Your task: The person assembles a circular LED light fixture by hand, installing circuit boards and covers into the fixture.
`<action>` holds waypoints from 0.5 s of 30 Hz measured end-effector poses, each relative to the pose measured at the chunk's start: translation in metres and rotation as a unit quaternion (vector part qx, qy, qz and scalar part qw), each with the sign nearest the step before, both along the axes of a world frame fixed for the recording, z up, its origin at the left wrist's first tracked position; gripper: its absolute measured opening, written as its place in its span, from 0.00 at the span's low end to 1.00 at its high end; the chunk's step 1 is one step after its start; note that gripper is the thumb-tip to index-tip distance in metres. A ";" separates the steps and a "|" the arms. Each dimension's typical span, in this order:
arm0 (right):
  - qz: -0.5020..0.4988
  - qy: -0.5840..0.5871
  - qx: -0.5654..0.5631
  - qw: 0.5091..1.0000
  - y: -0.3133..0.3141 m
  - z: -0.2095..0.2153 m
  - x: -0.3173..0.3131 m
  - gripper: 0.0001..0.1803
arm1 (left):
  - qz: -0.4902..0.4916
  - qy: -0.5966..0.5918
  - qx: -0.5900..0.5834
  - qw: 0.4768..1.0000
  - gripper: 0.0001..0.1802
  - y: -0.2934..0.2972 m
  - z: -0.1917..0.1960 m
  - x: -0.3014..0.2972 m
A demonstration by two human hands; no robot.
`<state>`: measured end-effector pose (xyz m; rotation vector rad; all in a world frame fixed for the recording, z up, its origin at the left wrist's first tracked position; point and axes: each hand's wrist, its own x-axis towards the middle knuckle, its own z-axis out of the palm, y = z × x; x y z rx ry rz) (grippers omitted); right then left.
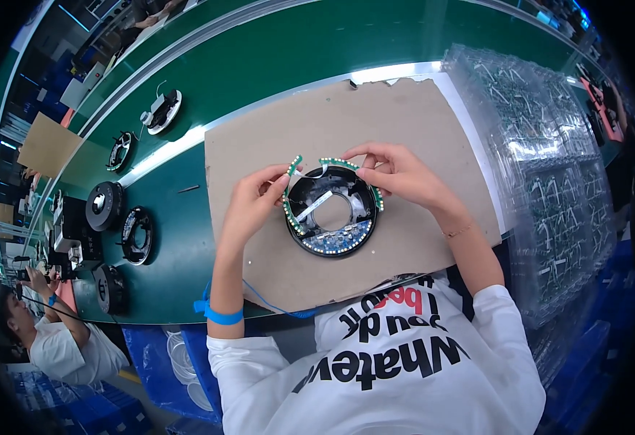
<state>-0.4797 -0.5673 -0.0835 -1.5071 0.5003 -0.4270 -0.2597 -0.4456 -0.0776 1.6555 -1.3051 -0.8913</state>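
A round black housing (306, 194) with an open centre lies on brown cardboard in front of me. In its near side sits a blue circuit board (338, 239) edged with small light squares. My left hand (254, 197) pinches a curved green LED strip (295, 165) at the housing's left rim. My right hand (399, 175) pinches another curved LED strip (339, 163) at the far right rim. The strips' upper ends stand apart, and a white ribbon cable (320, 174) hangs between them. Fingertips hide parts of both strips.
Cardboard (259, 138) covers the green bench. Clear plastic trays (542, 167) of green boards are stacked at right. Several black round housings (105, 206) stand at left. A blue wrist strap (223, 316) trails a cord. Another person (64, 341) works at far left.
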 end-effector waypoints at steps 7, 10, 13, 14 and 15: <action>0.057 0.022 -0.046 0.997 -0.009 -0.012 0.001 0.14 | 0.014 0.026 0.030 0.999 0.10 -0.005 -0.020 0.005; 0.081 0.007 -0.045 0.996 -0.011 -0.015 0.001 0.14 | 0.026 -0.006 0.013 1.000 0.09 -0.005 -0.025 0.000; 0.063 -0.009 -0.057 0.996 -0.008 -0.019 -0.001 0.14 | 0.031 -0.038 -0.011 0.999 0.08 -0.002 -0.028 -0.001; 0.066 0.000 -0.071 0.995 -0.009 -0.019 -0.002 0.14 | 0.038 -0.021 -0.016 0.999 0.08 -0.002 -0.027 -0.003; 0.067 0.009 -0.085 0.994 -0.009 -0.019 -0.003 0.15 | 0.043 -0.004 -0.021 0.999 0.07 -0.001 -0.025 -0.004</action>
